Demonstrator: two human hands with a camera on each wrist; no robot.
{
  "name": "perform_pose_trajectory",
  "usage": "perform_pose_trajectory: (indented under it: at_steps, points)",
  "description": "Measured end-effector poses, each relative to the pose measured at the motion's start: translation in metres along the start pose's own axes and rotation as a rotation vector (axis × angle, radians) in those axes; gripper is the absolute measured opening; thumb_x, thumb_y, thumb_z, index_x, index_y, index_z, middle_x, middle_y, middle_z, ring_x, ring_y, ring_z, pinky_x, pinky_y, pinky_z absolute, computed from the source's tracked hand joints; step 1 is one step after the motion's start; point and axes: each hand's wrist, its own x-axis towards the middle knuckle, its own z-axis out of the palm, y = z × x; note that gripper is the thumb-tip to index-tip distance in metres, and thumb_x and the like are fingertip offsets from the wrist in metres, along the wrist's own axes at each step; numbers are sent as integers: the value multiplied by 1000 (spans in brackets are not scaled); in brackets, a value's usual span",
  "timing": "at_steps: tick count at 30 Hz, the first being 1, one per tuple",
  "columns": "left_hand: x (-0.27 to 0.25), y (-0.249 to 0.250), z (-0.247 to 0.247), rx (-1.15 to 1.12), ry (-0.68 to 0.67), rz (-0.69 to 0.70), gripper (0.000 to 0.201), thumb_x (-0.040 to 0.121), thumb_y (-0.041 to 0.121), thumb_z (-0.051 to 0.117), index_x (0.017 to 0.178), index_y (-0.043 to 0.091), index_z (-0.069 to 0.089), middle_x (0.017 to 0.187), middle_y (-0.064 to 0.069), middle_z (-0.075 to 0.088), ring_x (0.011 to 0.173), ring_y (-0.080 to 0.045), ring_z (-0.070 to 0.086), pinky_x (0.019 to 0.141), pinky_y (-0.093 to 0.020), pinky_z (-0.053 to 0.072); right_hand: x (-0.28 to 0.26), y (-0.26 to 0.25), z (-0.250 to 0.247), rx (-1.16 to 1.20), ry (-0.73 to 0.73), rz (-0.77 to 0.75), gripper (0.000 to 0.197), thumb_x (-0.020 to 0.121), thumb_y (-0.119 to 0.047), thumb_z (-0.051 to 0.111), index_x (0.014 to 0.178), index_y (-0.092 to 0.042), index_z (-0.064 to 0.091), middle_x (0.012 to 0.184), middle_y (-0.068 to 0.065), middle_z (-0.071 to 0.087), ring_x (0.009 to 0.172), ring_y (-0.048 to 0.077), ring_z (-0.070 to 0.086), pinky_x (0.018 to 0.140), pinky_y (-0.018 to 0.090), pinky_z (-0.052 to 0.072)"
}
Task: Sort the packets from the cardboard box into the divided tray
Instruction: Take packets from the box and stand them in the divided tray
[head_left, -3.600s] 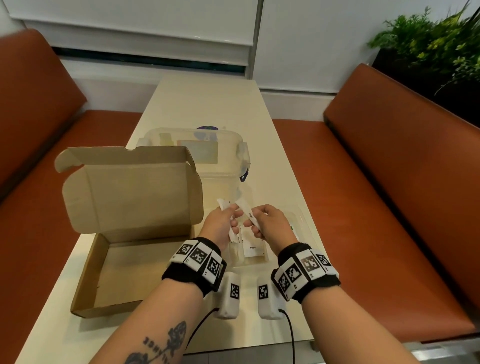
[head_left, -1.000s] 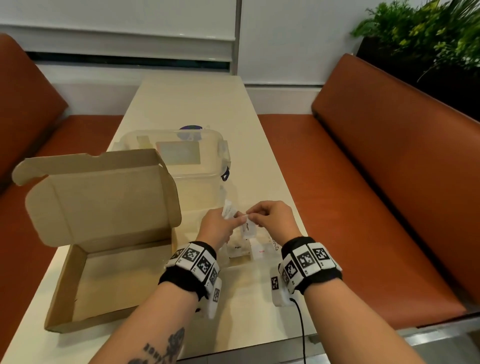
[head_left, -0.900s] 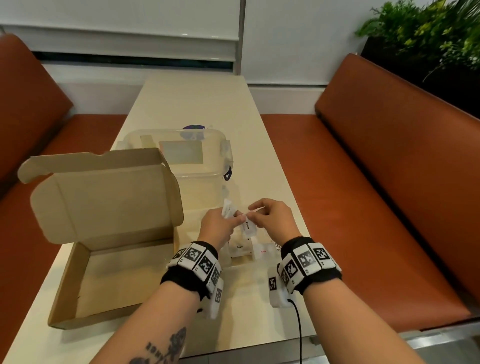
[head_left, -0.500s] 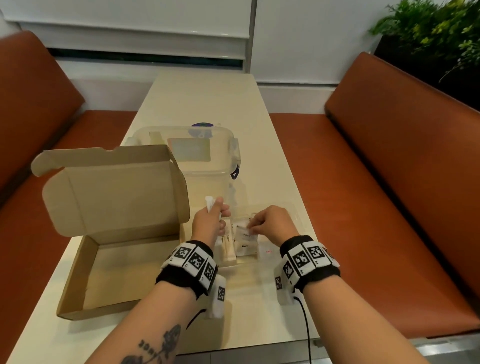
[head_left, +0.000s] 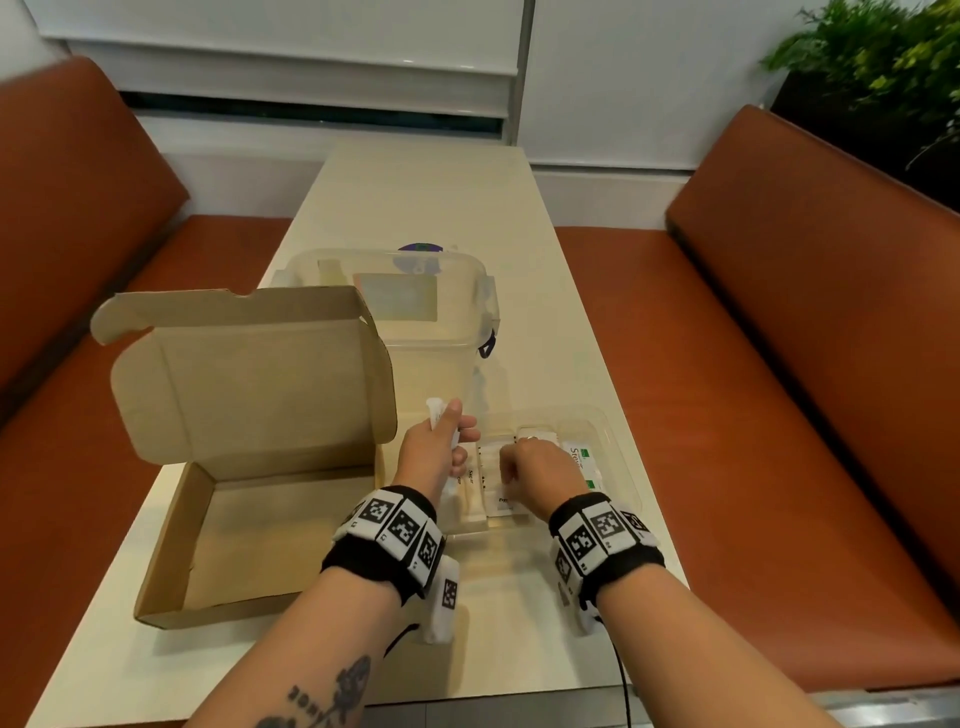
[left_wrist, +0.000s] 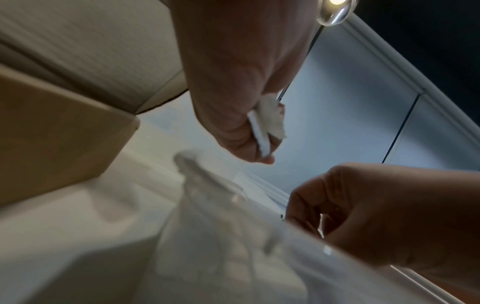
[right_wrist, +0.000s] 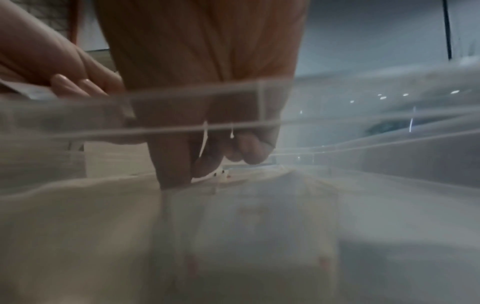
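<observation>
One long packet (head_left: 471, 486) in the clear divided tray (head_left: 623, 467) read "Sugar" along its length. A white packet with a green mark (head_left: 581, 453) showed the letters "Ste", the rest hidden behind the right hand (head_left: 540, 475). Print on the flat packet (head_left: 501, 506) beside it was too small to make out.

Tan cardboard box (head_left: 249, 467) at lower left, clear tray (head_left: 613, 457) holding white packets (head_left: 498, 499), cream table (head_left: 426, 197), rust-orange benches (head_left: 810, 364).
</observation>
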Motion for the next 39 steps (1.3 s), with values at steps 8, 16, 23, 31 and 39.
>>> perform_pose_trajectory:
  at_steps: [8,16,23,31,39]
  points:
    - [-2,0,-1,-169,-120,-151,61,100,51,27,92,0,60,83,-15,63,37,-9,44,36,-16,36,-3,2,12,64,36,35,21,82,-7,57,72,-21,46,87,3,60,76,18,50,65,26,38]
    - [-6,-3,7,-235,-89,-170,32,104,20,35,100,-6,54,87,-23,62,63,-22,68,63,-30,59,-9,-8,-8,650,367,161,17,85,-25,64,73,-14,59,63,-3,58,59,8,49,59,22,40]
    - [-5,-5,6,-117,-85,-137,32,103,19,34,114,0,56,102,-23,63,84,-30,61,76,-40,50,-15,-29,-15,817,220,133,32,76,-14,75,106,-15,63,75,-2,59,71,11,61,74,30,55]
    - [-8,-6,4,-140,-82,-190,27,103,18,34,103,3,58,106,-24,62,97,-35,61,93,-50,47,-18,-33,-19,924,187,143,26,73,3,72,94,-8,62,61,-1,53,55,10,54,65,27,55]
    - [-4,-4,-3,-314,-50,-175,25,104,22,32,99,6,51,99,-20,62,84,-30,64,69,-42,53,-16,-8,-32,897,351,232,18,74,-1,75,71,-14,63,66,0,62,63,15,60,64,23,55]
